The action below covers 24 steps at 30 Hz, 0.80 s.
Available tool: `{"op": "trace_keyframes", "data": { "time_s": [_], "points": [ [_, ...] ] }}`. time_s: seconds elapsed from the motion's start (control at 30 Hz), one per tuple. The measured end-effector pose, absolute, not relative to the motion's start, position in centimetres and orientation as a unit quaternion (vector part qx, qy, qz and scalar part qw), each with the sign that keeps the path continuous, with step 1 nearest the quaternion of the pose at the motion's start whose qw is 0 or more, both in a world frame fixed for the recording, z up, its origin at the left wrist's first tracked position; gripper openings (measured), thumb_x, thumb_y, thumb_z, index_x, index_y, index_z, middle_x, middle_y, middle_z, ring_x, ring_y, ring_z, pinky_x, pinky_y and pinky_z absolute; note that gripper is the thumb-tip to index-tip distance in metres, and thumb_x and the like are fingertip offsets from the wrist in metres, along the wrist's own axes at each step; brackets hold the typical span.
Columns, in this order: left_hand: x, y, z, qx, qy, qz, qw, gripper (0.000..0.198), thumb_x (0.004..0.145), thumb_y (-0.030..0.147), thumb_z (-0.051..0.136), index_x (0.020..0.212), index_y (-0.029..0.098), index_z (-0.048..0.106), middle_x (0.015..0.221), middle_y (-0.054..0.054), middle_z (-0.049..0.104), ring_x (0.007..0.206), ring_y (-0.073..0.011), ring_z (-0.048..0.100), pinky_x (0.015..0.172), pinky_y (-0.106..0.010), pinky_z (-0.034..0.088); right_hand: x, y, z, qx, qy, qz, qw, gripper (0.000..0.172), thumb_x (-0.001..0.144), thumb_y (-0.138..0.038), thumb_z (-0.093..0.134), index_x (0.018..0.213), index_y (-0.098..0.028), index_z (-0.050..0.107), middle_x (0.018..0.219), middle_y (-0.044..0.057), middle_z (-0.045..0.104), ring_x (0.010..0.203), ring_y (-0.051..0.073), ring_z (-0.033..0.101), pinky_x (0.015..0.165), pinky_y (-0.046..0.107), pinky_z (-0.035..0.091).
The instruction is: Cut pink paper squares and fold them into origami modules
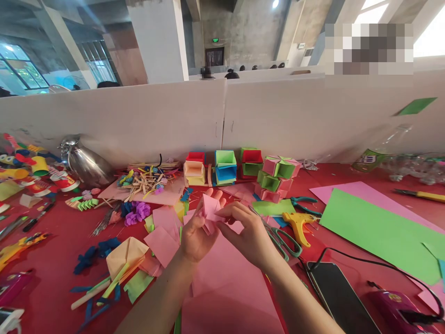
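A small piece of folded pink paper (210,207) is held up over the middle of the table. My left hand (194,235) cradles it from the left, thumb in front and fingers behind. From the right, my right hand (245,232) pinches its edge between thumb and fingertips. Large pink paper sheets (232,287) lie beneath my hands. Green-handled scissors (283,241) rest just right of my right wrist, beside a yellow glue gun (297,227). Behind my hands stand stacked folded paper boxes, among them a green and blue stack (225,168) and a pink and green one (278,178).
A phone (342,294) with a black cable lies at right, near a big green sheet (378,236). Pliers (302,204) lie behind the glue gun. Paper scraps, purple paper flowers (138,213) and a metal jug (85,160) occupy the left. A white partition (139,120) borders the back.
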State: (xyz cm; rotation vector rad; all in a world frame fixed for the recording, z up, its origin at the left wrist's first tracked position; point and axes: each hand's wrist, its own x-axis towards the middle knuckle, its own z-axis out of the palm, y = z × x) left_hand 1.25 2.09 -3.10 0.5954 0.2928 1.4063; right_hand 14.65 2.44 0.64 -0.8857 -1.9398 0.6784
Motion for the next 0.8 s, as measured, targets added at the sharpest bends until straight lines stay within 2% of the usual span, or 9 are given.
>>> {"op": "trace_keyframes", "data": {
  "time_s": [0.17,0.23,0.3,0.37,0.43,0.5,0.57,0.67,0.8],
  "points": [
    [0.9,3.4,-3.5,0.209,0.207,0.646,0.705,0.054,0.081,0.057,0.047,0.116,0.018,0.057,0.108,-0.010,0.066,0.111,-0.0253,0.055,0.093,-0.038,0.042,14.4,2.9,0.0,-0.356,-0.814,0.162,0.430,0.016,0.081,-0.008,0.052,0.082,-0.019,0.063,0.081,0.004,0.062,0.075,0.015,0.056,0.065,0.026,0.045],
    [0.5,4.7,-4.4,0.275,0.311,0.645,0.641,0.056,0.084,0.060,0.039,0.118,0.018,0.054,0.113,-0.012,0.063,0.115,-0.0261,0.053,0.094,-0.041,0.041,14.5,3.3,0.0,-0.364,-0.818,0.136,0.424,0.017,0.081,-0.008,0.051,0.081,-0.019,0.063,0.081,0.005,0.062,0.077,0.016,0.057,0.066,0.026,0.046],
    [-0.1,5.8,-5.5,0.364,0.488,0.643,0.464,0.051,0.086,0.056,0.040,0.120,0.020,0.051,0.118,-0.012,0.060,0.119,-0.0263,0.049,0.095,-0.043,0.040,14.7,3.5,-0.1,-0.370,-0.823,0.118,0.415,0.017,0.082,-0.008,0.050,0.081,-0.020,0.063,0.081,0.005,0.063,0.077,0.017,0.058,0.068,0.027,0.047],
    [-0.7,5.9,-6.4,0.377,0.528,0.643,0.407,0.055,0.080,0.047,0.058,0.126,0.021,0.044,0.133,-0.012,0.047,0.131,-0.0274,0.034,0.103,-0.045,0.030,15.2,3.6,-0.4,-0.383,-0.827,0.115,0.396,0.017,0.082,-0.010,0.049,0.081,-0.020,0.063,0.080,0.005,0.062,0.076,0.017,0.058,0.067,0.028,0.047],
    [-1.4,4.9,-6.9,0.402,0.545,0.648,0.349,0.057,0.079,0.038,0.062,0.129,0.022,0.040,0.142,-0.010,0.036,0.135,-0.0248,0.026,0.109,-0.042,0.021,16.1,3.5,-1.2,-0.404,-0.830,0.130,0.361,0.016,0.082,-0.011,0.050,0.081,-0.021,0.063,0.079,0.004,0.062,0.073,0.016,0.059,0.064,0.027,0.048],
    [-2.0,3.0,-7.1,0.565,0.540,0.590,0.204,0.045,0.085,0.033,0.055,0.128,0.022,0.044,0.138,-0.011,0.040,0.132,-0.0237,0.030,0.109,-0.043,0.021,17.3,3.0,-2.5,-0.411,-0.839,0.167,0.316,0.017,0.081,-0.010,0.050,0.079,-0.021,0.062,0.079,0.002,0.062,0.073,0.015,0.060,0.064,0.026,0.048],
    [-2.6,1.3,-7.2,0.687,0.517,0.502,0.096,0.038,0.082,0.029,0.060,0.119,0.024,0.053,0.135,-0.009,0.042,0.131,-0.0261,0.030,0.108,-0.045,0.024,18.3,2.2,-4.1,-0.414,-0.850,0.206,0.253,0.018,0.078,-0.007,0.051,0.077,-0.021,0.062,0.077,0.001,0.061,0.068,0.013,0.059,0.060,0.024,0.047],
    [-3.2,0.4,-7.8,0.747,0.518,0.410,0.074,0.038,0.085,0.021,0.056,0.122,0.022,0.049,0.133,-0.012,0.044,0.127,-0.0253,0.036,0.104,-0.046,0.032,18.9,0.7,-6.4,-0.431,-0.848,0.243,0.192,0.020,0.076,-0.004,0.051,0.075,-0.020,0.063,0.073,0.000,0.062,0.066,0.013,0.059,0.060,0.024,0.047],
    [-3.1,-0.1,-8.4,0.767,0.519,0.368,0.078,0.038,0.085,0.021,0.055,0.122,0.021,0.047,0.130,-0.013,0.046,0.124,-0.0259,0.040,0.101,-0.048,0.036,18.2,-1.0,-8.0,-0.446,-0.835,0.263,0.186,0.019,0.079,-0.004,0.051,0.078,-0.019,0.064,0.077,0.002,0.062,0.070,0.014,0.060,0.063,0.024,0.047]
  ]
}}
